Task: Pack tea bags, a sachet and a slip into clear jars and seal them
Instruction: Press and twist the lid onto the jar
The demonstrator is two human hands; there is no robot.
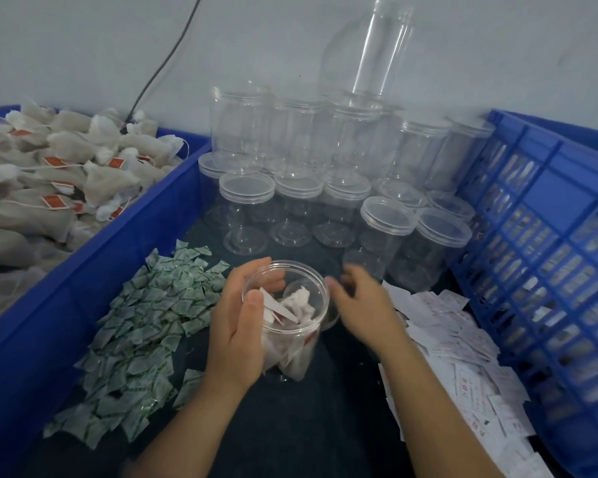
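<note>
Frame centre: left hand point(237, 326) grips open clear plastic jar point(301, 339); right hand point(363, 298) blurred, grasp unclear. Risk: one-handed hold slips, white tea bags point(302, 298) spill.

1. You hold one open jar point(287, 339).
2. Two blue crates flank you: one point(83, 270) left, one point(549, 236) right.
3. Over a dozen lidded jars point(247, 201); exact count unclear.
4. Heaps of sachets point(142, 322), slips point(456, 339) and tea bags point(49, 174): beyond counting.

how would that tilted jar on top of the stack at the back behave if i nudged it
The tilted jar probably topples easily: it stands leaning atop the stacked jars beneath. Being empty clear plastic by the look, it is likely light and would bounce rather than break. Round-sided, it could roll once down.
</note>
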